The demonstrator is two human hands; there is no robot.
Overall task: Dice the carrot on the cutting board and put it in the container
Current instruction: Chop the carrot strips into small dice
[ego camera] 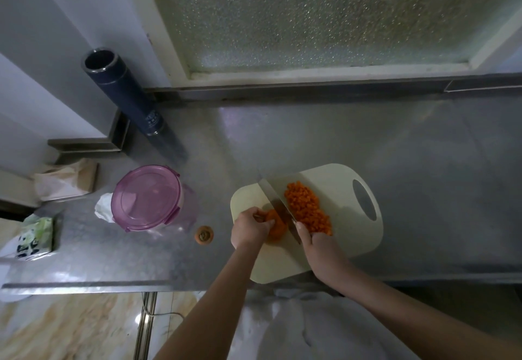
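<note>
While the left hand [250, 228] holds down the uncut chunk of orange carrot [276, 225] with its fingers [265, 222] curled over the top of it, the right hand [322, 249] is wrapped round the handle of a broad steel kitchen knife [275, 204]. Its fingers are clamped on the handle so that the handle itself is hidden. The blade runs from the far left edge of the cream plastic cutting board [339, 184] toward the near side. It stands between the chunk on its left and a heap of small orange carrot dice [308, 208] on its right. Whether the edge touches the chunk I cannot tell. The dice lie along the middle of the board, close against the blade.

The board rests on the grey steel desk [282, 139], with its oval handle hole at the far right and its near corner reaching the desk's front edge. Left of the board stands the round pink translucent plastic container [149, 198], its lid on. Between container and board a cut-off carrot top [204, 235] lies on the desk. A crumpled white tissue [102, 207] lies just beside the container on its left. Farther left are a brown paper bag [67, 180] and a green tissue pack [35, 236]. A tall dark blue metal flask [124, 97], open at the top, stands at the far left of the desk near a frosted glass window [310, 15].
</note>
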